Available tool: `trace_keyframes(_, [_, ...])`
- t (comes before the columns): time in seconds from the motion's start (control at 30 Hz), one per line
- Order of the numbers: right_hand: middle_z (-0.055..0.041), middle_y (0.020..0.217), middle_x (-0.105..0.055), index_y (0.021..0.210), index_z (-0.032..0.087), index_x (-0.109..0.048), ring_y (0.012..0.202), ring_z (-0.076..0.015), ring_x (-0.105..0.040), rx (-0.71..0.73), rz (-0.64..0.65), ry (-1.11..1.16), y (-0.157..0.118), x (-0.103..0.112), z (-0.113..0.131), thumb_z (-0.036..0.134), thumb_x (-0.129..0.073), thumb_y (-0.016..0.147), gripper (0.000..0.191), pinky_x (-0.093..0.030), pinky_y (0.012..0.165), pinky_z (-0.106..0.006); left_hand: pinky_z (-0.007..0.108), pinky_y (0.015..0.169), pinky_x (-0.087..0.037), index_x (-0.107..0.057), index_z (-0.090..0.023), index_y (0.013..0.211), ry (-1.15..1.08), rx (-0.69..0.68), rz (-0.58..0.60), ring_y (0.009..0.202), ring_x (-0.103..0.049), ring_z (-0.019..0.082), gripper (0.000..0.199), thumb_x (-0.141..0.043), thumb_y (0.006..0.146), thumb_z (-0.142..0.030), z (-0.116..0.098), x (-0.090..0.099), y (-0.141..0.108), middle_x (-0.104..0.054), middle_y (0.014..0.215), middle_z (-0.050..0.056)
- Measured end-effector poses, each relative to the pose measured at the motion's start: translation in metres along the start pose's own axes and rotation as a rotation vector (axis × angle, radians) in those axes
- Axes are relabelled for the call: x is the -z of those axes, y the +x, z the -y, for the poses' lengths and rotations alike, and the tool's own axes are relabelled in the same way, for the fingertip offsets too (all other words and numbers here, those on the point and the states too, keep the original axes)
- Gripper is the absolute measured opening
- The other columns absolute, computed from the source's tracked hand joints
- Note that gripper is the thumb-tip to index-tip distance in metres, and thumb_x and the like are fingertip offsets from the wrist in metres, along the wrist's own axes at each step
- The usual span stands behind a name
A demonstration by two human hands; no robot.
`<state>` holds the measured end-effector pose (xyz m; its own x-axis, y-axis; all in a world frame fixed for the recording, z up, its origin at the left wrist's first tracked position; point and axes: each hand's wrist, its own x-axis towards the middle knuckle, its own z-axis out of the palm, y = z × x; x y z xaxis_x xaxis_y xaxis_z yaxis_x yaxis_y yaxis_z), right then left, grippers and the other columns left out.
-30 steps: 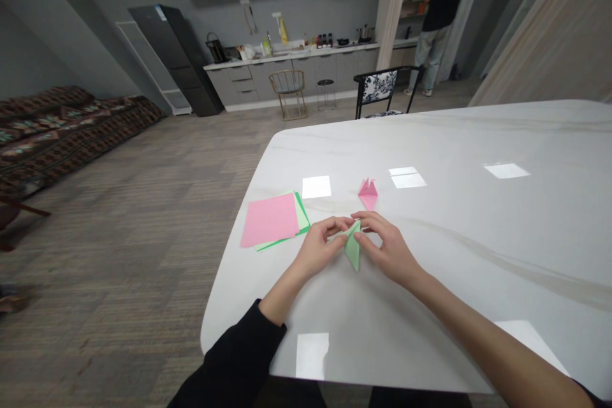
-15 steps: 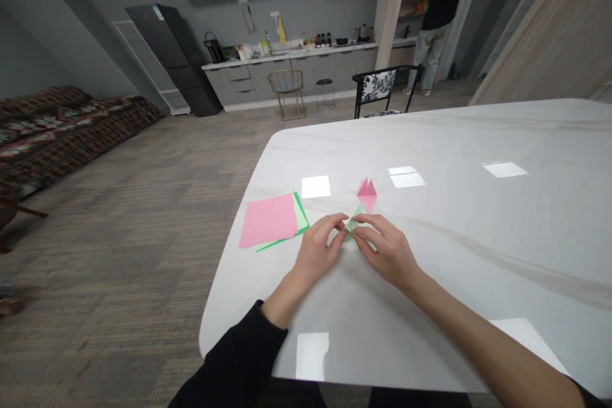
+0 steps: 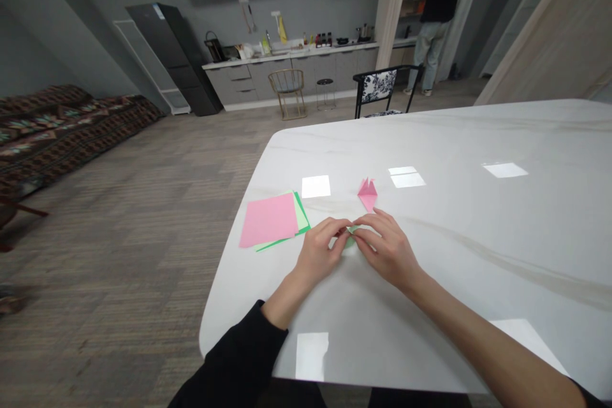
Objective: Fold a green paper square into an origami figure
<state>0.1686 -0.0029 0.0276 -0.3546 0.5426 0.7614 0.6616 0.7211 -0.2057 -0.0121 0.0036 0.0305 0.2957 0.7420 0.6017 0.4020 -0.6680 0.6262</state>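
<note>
Between my hands is a small folded piece of light green paper (image 3: 350, 241), largely covered by my fingers. My left hand (image 3: 321, 247) pinches its left side between thumb and forefinger. On the right side, my right hand (image 3: 388, 247) grips the same paper with its fingertips, close to those of the left. A folded pink paper shape (image 3: 368, 194) with pointed tips lies just beyond my right hand. Left of my left hand rests a stack of square sheets, a pink sheet (image 3: 269, 220) on top and green ones (image 3: 303, 217) showing beneath.
The white table (image 3: 459, 204) has rounded corners and bright reflections. A black-framed chair (image 3: 377, 87) stands at its far side. Farther back are a kitchen counter (image 3: 296, 53), a gold chair (image 3: 287, 83), a dark fridge (image 3: 174, 57) and a standing person (image 3: 437, 13).
The green paper's upper tip, which stuck up between my hands, is now down or covered. My fingertips have drawn closer together, and a right finger has lifted. The person at the back has shifted slightly.
</note>
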Motion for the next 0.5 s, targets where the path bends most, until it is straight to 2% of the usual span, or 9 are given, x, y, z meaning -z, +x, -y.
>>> trace_keyframes(0.13, [-0.0064,0.105,-0.071,0.095,0.021,-0.063,0.098,-0.0193,-0.066,0.016,-0.01,-0.008,-0.0012,-0.0002,-0.0004,0.008,-0.058,0.088,0.016,-0.046,0.103,-0.046,0.026,0.068,-0.056,-0.066,-0.021,0.109,-0.041,0.033,-0.003,0.078,-0.062,0.014,0.023,-0.056,0.09,-0.014,-0.0005,-0.0013,-0.0007,-0.066,0.089,0.005])
trace_keyframes(0.27, [-0.0051,0.103,-0.073,0.097,0.021,-0.064,0.097,-0.0196,-0.068,0.014,-0.014,-0.029,-0.0013,0.0004,0.0003,0.007,-0.059,0.087,0.017,-0.045,0.104,-0.046,0.024,0.066,-0.057,-0.066,-0.021,0.109,-0.08,0.082,-0.014,0.079,-0.063,0.014,0.021,-0.058,0.09,-0.016,0.0005,-0.003,-0.0014,-0.066,0.09,0.005])
trace_keyframes(0.5, [-0.0051,0.105,-0.073,0.092,0.023,-0.065,0.1,-0.0204,-0.067,-0.002,0.004,-0.002,-0.0012,0.0,0.0022,0.009,-0.057,0.088,0.016,-0.042,0.106,-0.049,0.028,0.075,-0.057,-0.067,-0.021,0.107,-0.069,0.087,-0.012,0.083,-0.065,0.015,0.02,-0.057,0.091,-0.017,0.0016,-0.0027,-0.0003,-0.069,0.093,0.005])
